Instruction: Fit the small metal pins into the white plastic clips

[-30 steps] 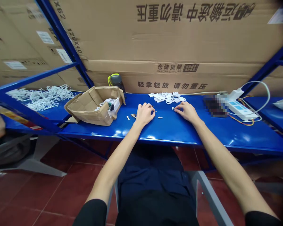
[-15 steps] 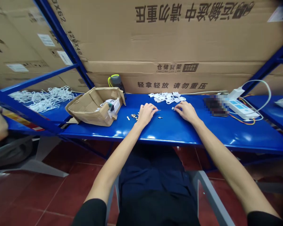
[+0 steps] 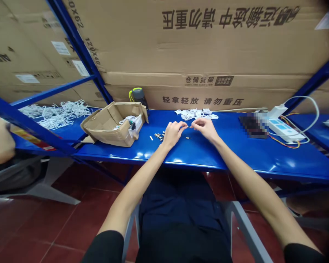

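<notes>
Rod [image 3: 189, 126], thin and pale, pinched in left hand [image 3: 174, 134]; right hand [image 3: 205, 128] at its other end, grip unclear. Align ends squarely, low over glossy blue worktop [image 3: 263, 157].

Glossy blue bench [image 3: 252, 157] with small parts across the middle

An open cardboard box [image 3: 109, 137] sits at left, a dark bottle [image 3: 139, 96] behind it. Flat white pieces [image 3: 196, 115] lie heaped toward the back, tiny parts [image 3: 159, 136] nearer the front edge. At right, a white power strip [image 3: 285, 130] adjoins something dark [image 3: 250, 126], too blurred to name from here.
</notes>
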Available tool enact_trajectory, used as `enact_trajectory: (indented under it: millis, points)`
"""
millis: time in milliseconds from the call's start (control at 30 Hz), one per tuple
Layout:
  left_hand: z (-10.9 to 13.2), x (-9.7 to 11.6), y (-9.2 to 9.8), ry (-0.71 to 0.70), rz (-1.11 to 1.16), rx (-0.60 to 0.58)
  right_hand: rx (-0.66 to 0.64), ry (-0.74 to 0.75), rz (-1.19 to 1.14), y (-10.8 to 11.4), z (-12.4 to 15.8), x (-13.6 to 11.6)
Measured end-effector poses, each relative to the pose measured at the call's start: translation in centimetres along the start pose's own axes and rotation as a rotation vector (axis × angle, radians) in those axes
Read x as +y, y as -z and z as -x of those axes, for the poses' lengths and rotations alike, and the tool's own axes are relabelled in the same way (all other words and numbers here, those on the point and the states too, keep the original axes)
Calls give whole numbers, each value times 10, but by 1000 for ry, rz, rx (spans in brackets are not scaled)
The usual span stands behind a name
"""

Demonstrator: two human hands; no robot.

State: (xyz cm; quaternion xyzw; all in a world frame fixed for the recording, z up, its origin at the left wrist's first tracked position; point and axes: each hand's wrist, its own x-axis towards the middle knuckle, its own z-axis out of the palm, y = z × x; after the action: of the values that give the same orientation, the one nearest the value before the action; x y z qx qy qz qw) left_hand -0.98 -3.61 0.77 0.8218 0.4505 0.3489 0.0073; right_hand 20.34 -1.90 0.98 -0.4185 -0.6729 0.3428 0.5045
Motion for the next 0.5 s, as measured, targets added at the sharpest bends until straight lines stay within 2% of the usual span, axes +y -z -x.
enact_trajectory:
  millis: [133,500]
  points:
    - [0,0,-2,-13,9,28,-23,-62,-55,-2,8,-1]
    - [2,0,-3,-4,80,31,-73,-96,-73,0,14,-7]
